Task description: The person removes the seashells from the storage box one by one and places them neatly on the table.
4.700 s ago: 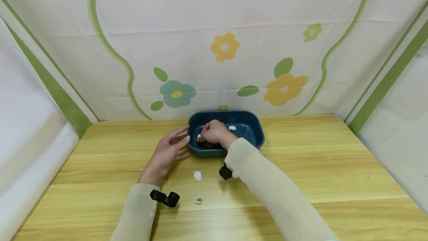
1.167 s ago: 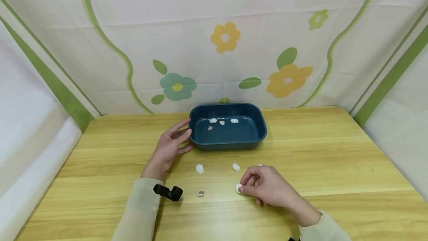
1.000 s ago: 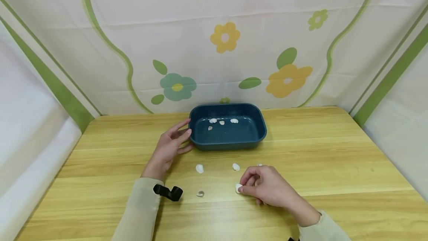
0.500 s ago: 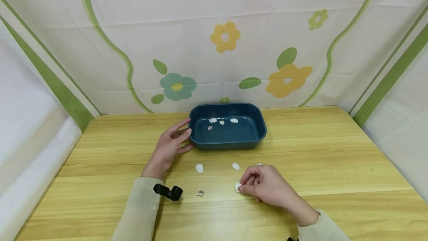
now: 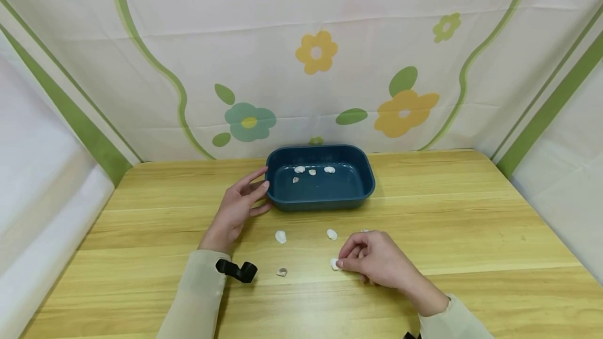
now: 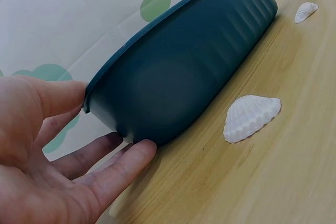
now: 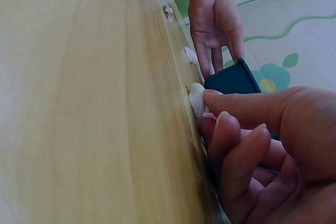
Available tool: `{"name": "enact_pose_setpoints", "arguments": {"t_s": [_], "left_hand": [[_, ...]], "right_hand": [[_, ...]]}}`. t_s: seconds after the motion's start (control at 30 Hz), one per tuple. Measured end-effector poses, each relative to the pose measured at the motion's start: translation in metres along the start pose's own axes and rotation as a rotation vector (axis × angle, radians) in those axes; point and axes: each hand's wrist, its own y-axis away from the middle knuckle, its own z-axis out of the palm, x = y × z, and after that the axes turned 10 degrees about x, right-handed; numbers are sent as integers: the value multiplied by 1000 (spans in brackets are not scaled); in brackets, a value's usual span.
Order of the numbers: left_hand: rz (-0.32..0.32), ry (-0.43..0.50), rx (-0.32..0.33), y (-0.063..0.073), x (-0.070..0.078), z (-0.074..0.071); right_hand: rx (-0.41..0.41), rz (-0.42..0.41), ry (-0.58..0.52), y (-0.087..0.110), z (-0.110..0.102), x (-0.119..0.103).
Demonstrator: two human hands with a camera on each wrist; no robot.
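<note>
My right hand [image 5: 380,260] pinches a white seashell [image 5: 335,264] between thumb and index finger, low over the table's front half; its ribbed surface shows in the right wrist view. At the dark blue plastic basin [image 5: 320,205], my left hand [image 5: 237,209] rests against the left end, thumb at the rim and lower fingers on the outer wall. Several small shells lie inside the basin, among them a white shell [image 5: 330,169]. Between the hands are a fan-shaped white shell [image 6: 253,117] and a small greyish shell [image 5: 281,272].
Another white shell [image 5: 332,234] lies in front of the basin, and one more shell [image 5: 365,231] is mostly hidden behind the right hand. Wood-grain table [image 5: 471,213] extends to both sides. A flower-printed cloth [image 5: 282,67] hangs right behind the basin.
Several seconds ago my right hand was inside the basin with a shell; since then it has come out to the front right and pinches another shell. Over the last second hardly anything moves.
</note>
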Motion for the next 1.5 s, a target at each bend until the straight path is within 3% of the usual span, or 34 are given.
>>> {"name": "enact_pose_setpoints", "arguments": {"t_s": [1.5], "left_hand": [[0,-4,8,2,0,0]], "right_hand": [[-7,-8,-4,3,1,1]]}}
